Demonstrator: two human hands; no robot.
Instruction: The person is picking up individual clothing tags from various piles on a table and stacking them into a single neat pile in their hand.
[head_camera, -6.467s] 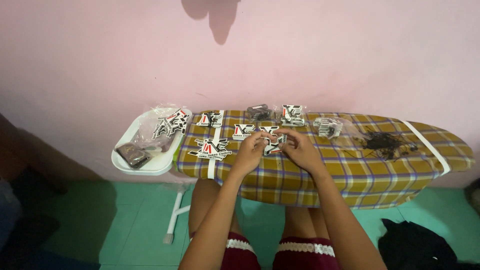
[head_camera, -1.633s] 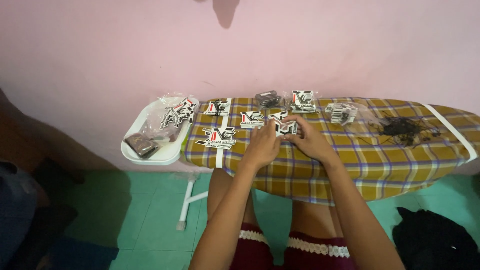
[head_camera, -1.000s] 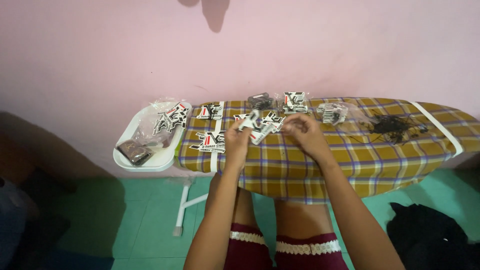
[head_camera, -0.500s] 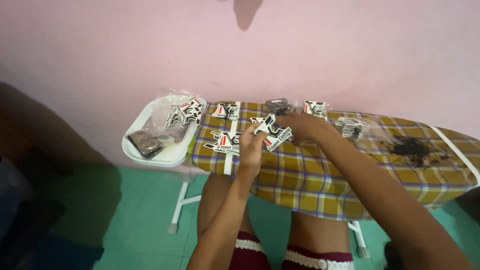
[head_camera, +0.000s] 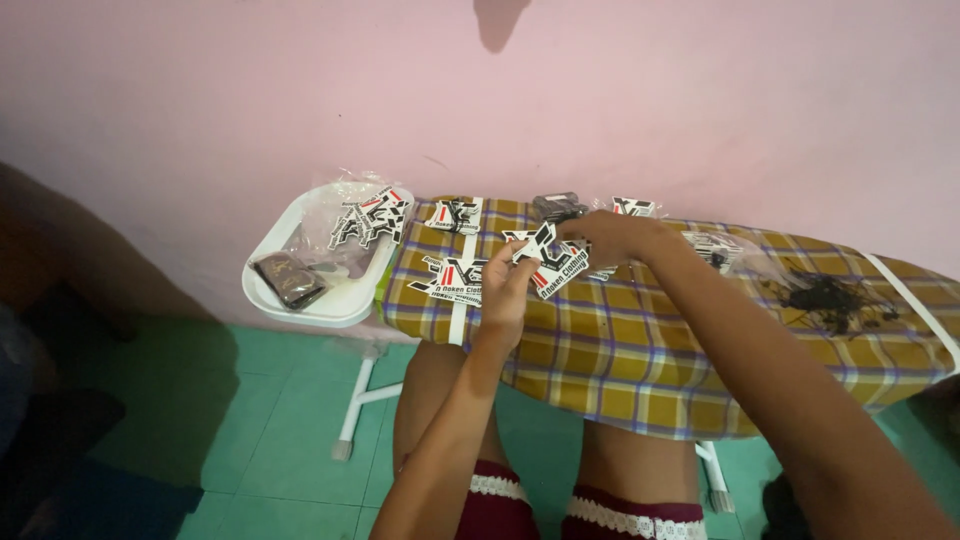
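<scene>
White tag (head_camera: 548, 262) now lifted higher

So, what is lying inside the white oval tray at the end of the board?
The white oval tray holds clear plastic bags, black-and-white printed tags and a dark brown packet. Anything beneath the bags is covered.

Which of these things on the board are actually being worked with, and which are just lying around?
In use:
- left hand and right hand, both on the white printed tag
- more tags next to them on the checked ironing board

Lying about:
- white tray holding plastic bags
- dark tangle of strings
- small dark packet
</scene>
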